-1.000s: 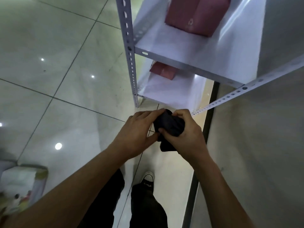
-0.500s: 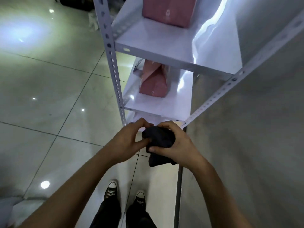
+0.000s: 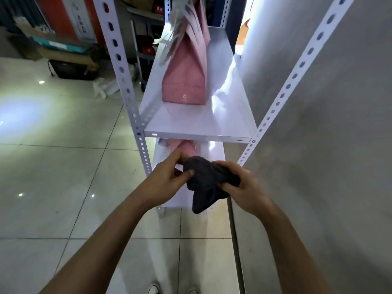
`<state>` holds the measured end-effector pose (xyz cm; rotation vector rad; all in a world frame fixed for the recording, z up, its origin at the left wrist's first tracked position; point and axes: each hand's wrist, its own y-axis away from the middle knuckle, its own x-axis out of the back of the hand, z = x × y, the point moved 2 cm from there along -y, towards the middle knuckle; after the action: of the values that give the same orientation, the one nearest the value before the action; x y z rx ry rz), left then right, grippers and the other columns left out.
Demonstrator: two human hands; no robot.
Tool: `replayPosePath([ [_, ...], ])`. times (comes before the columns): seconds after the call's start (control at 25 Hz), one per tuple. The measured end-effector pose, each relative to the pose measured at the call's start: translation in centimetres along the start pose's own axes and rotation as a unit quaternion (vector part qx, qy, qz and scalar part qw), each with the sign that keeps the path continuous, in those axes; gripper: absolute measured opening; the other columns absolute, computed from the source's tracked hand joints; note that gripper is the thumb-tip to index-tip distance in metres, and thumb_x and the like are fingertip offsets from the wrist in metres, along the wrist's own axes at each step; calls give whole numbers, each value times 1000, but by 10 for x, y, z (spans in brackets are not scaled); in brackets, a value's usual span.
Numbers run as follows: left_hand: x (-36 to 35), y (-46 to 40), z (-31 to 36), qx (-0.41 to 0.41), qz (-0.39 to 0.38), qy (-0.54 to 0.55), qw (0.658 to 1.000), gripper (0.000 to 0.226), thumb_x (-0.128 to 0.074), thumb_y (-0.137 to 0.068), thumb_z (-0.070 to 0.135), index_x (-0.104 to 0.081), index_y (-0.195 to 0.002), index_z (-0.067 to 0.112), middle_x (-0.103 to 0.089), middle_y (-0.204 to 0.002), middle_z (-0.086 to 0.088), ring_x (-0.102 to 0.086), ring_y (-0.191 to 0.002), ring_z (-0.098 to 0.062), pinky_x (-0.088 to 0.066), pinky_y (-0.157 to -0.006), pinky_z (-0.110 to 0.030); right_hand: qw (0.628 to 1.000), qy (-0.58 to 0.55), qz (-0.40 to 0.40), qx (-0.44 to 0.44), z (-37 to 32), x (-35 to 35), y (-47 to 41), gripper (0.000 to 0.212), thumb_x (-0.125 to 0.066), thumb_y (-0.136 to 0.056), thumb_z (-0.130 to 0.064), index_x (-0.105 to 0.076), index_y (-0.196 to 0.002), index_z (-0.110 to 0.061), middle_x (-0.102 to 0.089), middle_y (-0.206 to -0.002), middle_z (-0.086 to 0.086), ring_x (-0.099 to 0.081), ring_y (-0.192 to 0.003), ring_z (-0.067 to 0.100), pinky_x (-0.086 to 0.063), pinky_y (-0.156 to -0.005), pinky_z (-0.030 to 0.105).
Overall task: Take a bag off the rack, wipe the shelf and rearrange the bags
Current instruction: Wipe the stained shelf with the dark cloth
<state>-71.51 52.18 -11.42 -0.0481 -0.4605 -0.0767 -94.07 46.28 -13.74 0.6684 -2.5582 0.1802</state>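
A person seen from their own head: two bare forearms with no sleeves, watch or rings in sight, ending in the left hand (image 3: 167, 179) and the right hand (image 3: 244, 187). At the bottom edge, the toes of two dark shoes (image 3: 153, 290) with white caps show.

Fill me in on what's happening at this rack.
A person stands before a white metal rack, both hands bunching a dark cloth: the left hand pinches one side, the right hand grips the other. A pink bag stands on the upper shelf, another below it. No wiping has begun.
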Motion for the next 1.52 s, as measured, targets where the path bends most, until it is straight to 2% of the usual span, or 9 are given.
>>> replayPosePath([
  [0.12,22,-9,19,-8,-13,-15,1000,12,-55,-99,29,-46,-108,28,-61,-108,3,-70,-71,-17,-59,-77,-46,996,-33,88,14,-29,15,-2,43,-62,-92,-3,-61,-126,-29,-67,-117,-5,-65,-110,10,-57,-92,31],
  [0.28,47,-20,41,5,-25,1,1000,33,-56,-97,39,-45,-129,36,-61,-109,-1,-72,-71,-17,-59,-82,-45,977,-64,203,18,-65,33,-10,27,-71,-92,-8,-65,-117,-17,-71,-104,4,-70,-88,10,-57,-80,25],
  [0.48,46,-39,58,24,-45,-39,998,24,-56,-90,47,-57,-104,28,-68,-95,1,-70,-82,-18,-57,-85,-50,952,-80,296,-6,-86,44,-21,19,-72,-89,-9,-67,-107,-16,-70,-100,-3,-63,-85,-3,-53,-78,15],
  [0.6,34,-50,59,22,-60,26,998,57,-69,-73,66,-51,-120,38,-63,-111,5,-68,-98,-16,-57,-88,-44,943,-61,327,-31,-84,46,-37,10,-69,-91,-14,-68,-101,-18,-71,-94,-6,-65,-87,5,-50,-76,15],
  [0.76,23,-68,65,-55,-146,18,988,111,-91,-61,46,-22,-148,53,-49,-137,11,-55,-123,-5,-50,-100,-28,944,-32,316,-94,-80,56,-66,16,-68,-93,-25,-68,-107,-16,-69,-98,-3,-64,-88,11,-50,-79,25],
  [0.96,36,-106,62,-26,-21,3,999,30,-53,-97,47,-61,-124,38,-70,-110,15,-66,-102,-7,-53,-87,-25,953,-96,245,-149,-75,68,-100,32,-72,-88,-41,-61,-114,-25,-70,-99,-3,-68,-85,9,-56,-75,28],
  [1.16,38,-135,46,62,63,93,992,43,-43,-100,50,-68,-115,19,-72,-110,3,-69,-99,-9,-56,-92,-31,949,-227,115,-186,-54,67,-121,62,-81,-76,-52,-61,-127,-24,-73,-109,1,-73,-99,17,-60,-89,34],
  [1.32,36,-150,35,61,115,63,990,39,-46,-100,46,-70,-105,16,-73,-102,1,-69,-94,-12,-56,-88,-32,938,-294,23,-182,-36,62,-127,68,-87,-74,-25,-56,-135,-26,-72,-118,10,-73,-104,24,-56,-99,41],
  [1.52,31,-172,32,54,63,117,990,15,-68,-91,30,-64,-106,28,-72,-102,10,-69,-96,-7,-54,-79,-18,965,-54,232,-106,-39,60,-145,35,-62,-93,-9,-63,-125,-24,-72,-110,-3,-68,-104,21,-55,-93,35],
])
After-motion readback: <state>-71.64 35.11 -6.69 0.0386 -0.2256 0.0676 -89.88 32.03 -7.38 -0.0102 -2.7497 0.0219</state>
